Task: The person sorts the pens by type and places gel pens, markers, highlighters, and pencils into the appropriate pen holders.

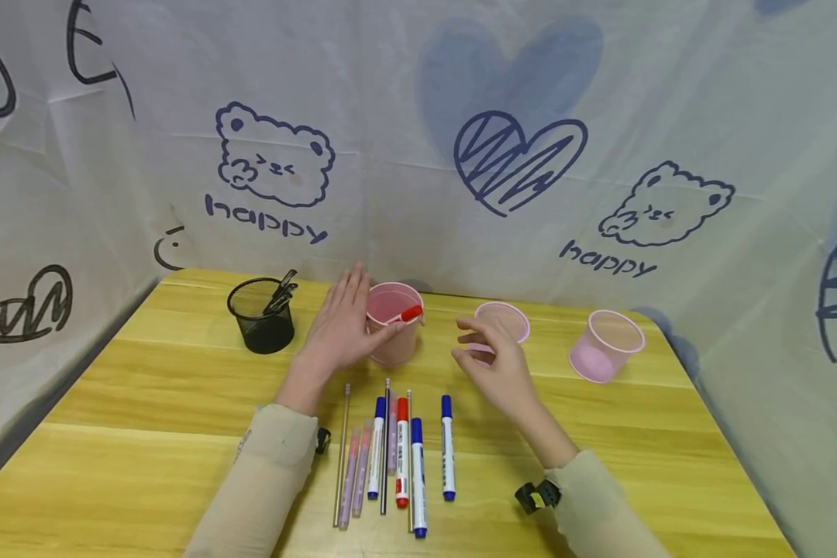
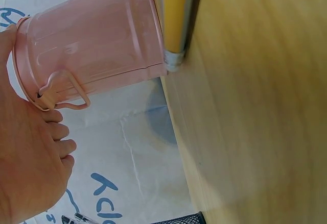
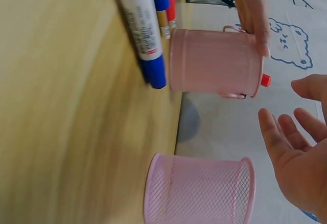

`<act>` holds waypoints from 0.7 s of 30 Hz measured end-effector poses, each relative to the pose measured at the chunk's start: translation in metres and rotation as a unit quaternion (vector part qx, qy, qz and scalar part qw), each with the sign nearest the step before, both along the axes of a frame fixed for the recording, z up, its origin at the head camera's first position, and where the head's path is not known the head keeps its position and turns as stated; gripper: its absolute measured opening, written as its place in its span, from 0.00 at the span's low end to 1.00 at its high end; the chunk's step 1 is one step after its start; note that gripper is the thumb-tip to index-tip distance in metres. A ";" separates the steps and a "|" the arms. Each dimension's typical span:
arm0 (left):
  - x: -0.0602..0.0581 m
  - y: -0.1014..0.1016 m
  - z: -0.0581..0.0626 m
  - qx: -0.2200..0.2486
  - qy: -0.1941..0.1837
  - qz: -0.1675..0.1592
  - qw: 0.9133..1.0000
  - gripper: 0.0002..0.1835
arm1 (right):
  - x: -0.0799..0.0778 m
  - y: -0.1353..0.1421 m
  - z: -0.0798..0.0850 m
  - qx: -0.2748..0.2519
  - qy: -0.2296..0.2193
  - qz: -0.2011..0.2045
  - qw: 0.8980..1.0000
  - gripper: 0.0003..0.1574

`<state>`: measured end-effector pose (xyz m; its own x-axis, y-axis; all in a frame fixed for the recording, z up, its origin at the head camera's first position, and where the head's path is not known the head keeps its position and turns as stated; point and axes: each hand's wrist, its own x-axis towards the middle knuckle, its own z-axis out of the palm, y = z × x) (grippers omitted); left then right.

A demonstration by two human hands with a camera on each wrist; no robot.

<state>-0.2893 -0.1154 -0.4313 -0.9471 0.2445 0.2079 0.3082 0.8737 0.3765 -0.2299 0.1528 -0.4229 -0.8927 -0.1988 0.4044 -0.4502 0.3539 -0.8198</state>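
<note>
A pink metal bucket (image 1: 394, 350) with small side handles stands at the back of the table, a red-capped marker (image 1: 411, 313) leaning inside with its cap at the rim. My left hand (image 1: 342, 325) rests against the bucket's left side. Its fingers are straight and its thumb lies at the near rim; in the left wrist view the hand (image 2: 30, 152) touches the bucket (image 2: 97, 40) by one handle. To the right of the bucket, my right hand (image 1: 498, 368) hovers with fingers loosely bent and nothing between them. Behind it, a pink mesh pen holder (image 1: 504, 305) is partly hidden.
In front lie several markers, pencils and pale purple pens, among them a red marker (image 1: 402, 453) and a separate blue-capped marker (image 1: 448, 449). A black mesh holder (image 1: 265, 333) with black pens stands left, another pink mesh holder (image 1: 603, 356) right. A printed cloth (image 1: 390, 194) hangs behind.
</note>
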 end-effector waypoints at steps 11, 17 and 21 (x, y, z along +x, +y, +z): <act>-0.002 0.000 -0.001 0.002 -0.004 0.001 1.000 0.61 | 0.020 0.012 -0.015 0.058 -0.033 0.033 0.997 0.31; -0.002 -0.001 -0.001 0.007 -0.006 -0.001 1.000 0.60 | 0.026 0.014 -0.022 0.117 -0.070 0.051 0.989 0.34; -0.002 -0.001 -0.001 0.010 -0.006 -0.002 1.000 0.60 | 0.030 0.014 -0.026 0.159 -0.082 0.056 0.982 0.38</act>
